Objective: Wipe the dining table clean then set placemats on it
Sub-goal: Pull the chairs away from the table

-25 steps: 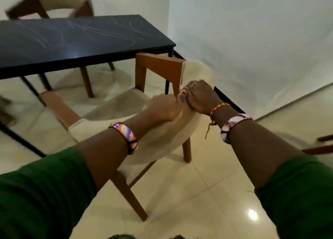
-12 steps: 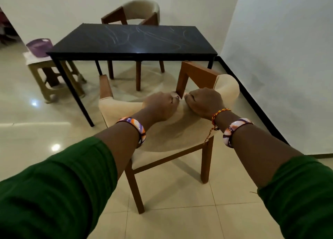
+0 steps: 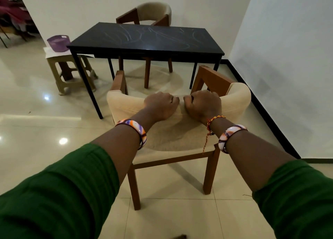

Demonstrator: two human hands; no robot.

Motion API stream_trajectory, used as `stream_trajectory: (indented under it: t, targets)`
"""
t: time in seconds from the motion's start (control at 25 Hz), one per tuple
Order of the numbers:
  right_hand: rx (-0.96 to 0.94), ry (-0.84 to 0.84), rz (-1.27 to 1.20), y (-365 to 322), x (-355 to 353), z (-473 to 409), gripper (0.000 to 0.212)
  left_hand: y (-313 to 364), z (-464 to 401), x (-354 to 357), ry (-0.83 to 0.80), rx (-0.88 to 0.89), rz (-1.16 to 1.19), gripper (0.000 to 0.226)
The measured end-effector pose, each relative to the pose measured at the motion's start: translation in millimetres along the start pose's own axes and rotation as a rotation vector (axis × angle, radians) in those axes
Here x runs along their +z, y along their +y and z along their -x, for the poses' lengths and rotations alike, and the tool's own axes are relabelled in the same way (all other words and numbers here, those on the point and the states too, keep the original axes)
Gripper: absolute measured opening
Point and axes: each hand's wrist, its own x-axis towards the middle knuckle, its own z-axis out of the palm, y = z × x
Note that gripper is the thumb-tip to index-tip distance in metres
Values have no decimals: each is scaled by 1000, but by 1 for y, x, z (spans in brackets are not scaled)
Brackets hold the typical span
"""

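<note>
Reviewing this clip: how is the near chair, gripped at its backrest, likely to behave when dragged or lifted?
The near chair looks rigid: a wooden frame with four square legs, so it should move as one piece. Probably moderately heavy, since the left hand and right hand both grip the padded backrest. On the glossy tiled floor it likely slides easily; pulling high up could tip it backward.

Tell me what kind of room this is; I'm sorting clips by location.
Most likely a home dining area: a black rectangular marble-look table stands on glossy cream floor tiles, with a beige upholstered wooden-framed armchair on the near side and a matching one opposite. Both hands grip the near chair's backrest.
</note>
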Motion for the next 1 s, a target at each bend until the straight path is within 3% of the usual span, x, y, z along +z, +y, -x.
stream_trajectory:
  t: [0.32, 0.48, 0.64, 0.76, 0.88, 1.0]
  targets:
    - [12, 81, -47, -31, -15, 67, 68, 5, 71, -11, 47, -23, -4, 46]
    - [-100, 114, -28, -39, -22, 107, 70, 6, 107, -16, 80, -24, -33, 45]
    - [-217, 116, -49, -20, -27, 134, 62, 11, 129, -16, 154, -58, -52, 46]
    - [-153, 113, -107, 6, -32, 137, 66, 21, 137, -9, 247, -103, -99, 44]
    - [-86, 107, -147, 32, -35, 134, 71, 36, 137, -5, 239, -150, -173, 43]
    - [-113, 111, -130, 41, -35, 128, 70, 62, 130, 2, 226, -58, -280, 46]
